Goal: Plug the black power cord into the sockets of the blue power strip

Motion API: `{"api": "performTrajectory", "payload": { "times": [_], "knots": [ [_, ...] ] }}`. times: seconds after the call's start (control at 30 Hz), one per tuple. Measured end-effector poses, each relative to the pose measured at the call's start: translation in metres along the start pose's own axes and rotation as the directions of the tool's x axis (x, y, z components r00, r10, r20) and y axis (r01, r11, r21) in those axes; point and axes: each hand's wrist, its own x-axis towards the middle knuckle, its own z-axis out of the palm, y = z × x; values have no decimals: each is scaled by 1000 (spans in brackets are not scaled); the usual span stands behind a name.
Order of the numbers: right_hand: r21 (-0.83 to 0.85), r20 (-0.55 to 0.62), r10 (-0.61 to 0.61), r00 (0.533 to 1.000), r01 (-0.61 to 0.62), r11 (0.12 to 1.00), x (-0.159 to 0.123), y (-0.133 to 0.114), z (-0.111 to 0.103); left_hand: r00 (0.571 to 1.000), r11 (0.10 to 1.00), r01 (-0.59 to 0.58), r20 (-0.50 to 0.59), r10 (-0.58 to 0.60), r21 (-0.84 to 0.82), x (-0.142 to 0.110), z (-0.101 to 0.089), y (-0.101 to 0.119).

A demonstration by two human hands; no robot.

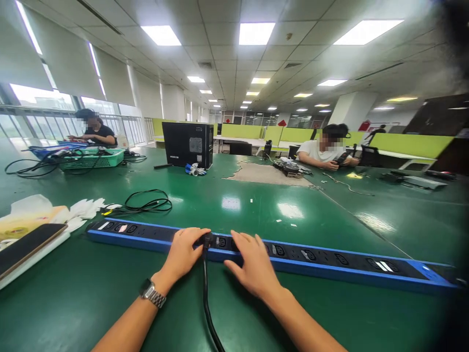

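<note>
A long blue power strip (227,256) with a black socket face lies across the green table in front of me. A black power cord (205,293) runs up from the bottom edge to a plug (207,239) at a socket near the strip's middle. My left hand (186,250), with a watch (151,292) on its wrist, is closed at that plug, thumb and index finger against its left side. To the right of the plug, my right hand (252,261) rests over the strip with thumb and fingers apart, holding nothing. Its fingers hide some sockets.
A phone (31,244) and tissues (86,209) lie at left, near a coiled black cable (148,201). Farther back stand a black computer case (188,144) and a green basket (95,159) with cables. One person (93,129) sits at back left, another (324,149) at back right.
</note>
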Motion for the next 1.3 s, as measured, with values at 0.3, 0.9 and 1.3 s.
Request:
{"api": "performTrajectory", "payload": {
  "times": [0.3, 0.9, 1.3],
  "knots": [
    [33, -425, 279, 861, -294, 955, -103, 145, -72, 984, 959, -176, -11, 178, -221, 46, 75, 109],
    [130, -442, 289, 849, -258, 957, -102, 139, -65, 975, 992, -101, 193, 113, -73, 60, 150, 171],
    [24, -375, 3, 927, 6, 1000, -56, 130, -69, 989, 946, -79, 145, 35, 314, 30, 60, 79]
  ]
}}
